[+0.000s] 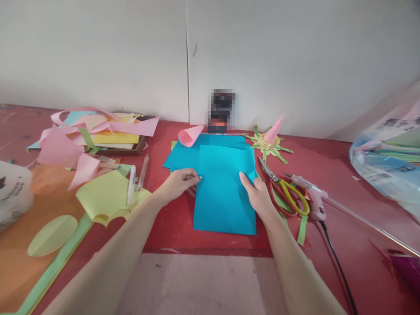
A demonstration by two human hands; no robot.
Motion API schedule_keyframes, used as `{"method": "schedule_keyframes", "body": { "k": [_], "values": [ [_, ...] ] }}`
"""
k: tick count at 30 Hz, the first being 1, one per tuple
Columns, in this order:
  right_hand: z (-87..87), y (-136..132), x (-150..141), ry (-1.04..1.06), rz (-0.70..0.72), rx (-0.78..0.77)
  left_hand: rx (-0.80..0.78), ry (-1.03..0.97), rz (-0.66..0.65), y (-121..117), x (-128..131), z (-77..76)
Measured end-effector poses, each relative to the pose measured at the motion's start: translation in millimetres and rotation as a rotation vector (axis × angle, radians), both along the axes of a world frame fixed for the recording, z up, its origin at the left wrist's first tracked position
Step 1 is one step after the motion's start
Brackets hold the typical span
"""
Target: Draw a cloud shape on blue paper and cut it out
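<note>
A rectangular sheet of blue paper is held up between both hands. My left hand pinches its left edge, thumb in front and fingers behind. On the right edge, my right hand grips the sheet with the thumb lying on its face. Behind it, more blue paper lies on the red table, with a rolled pink paper cone at its top. Beside my right hand are scissors with yellow and red handles and a pink glue gun.
A papercraft flower with a pink cone stands at the back right. Pink and yellow scraps pile on a box at the left. Nearer lie yellow-green cut paper and a white pen. A clear plastic bag sits far right. A wall closes the back.
</note>
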State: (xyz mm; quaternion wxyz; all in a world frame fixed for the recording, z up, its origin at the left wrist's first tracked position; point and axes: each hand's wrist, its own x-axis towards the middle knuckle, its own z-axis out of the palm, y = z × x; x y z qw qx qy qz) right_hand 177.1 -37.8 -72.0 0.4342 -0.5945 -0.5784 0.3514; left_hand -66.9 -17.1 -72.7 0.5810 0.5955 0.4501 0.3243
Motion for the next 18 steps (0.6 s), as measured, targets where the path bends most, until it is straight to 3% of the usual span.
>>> {"method": "schedule_keyframes", "body": {
  "k": [18],
  "values": [
    [0.0, 0.3, 0.2, 0.006, 0.016, -0.023, -0.045, 0.020, -0.031, 0.2, 1.9, 5.7]
  ]
}}
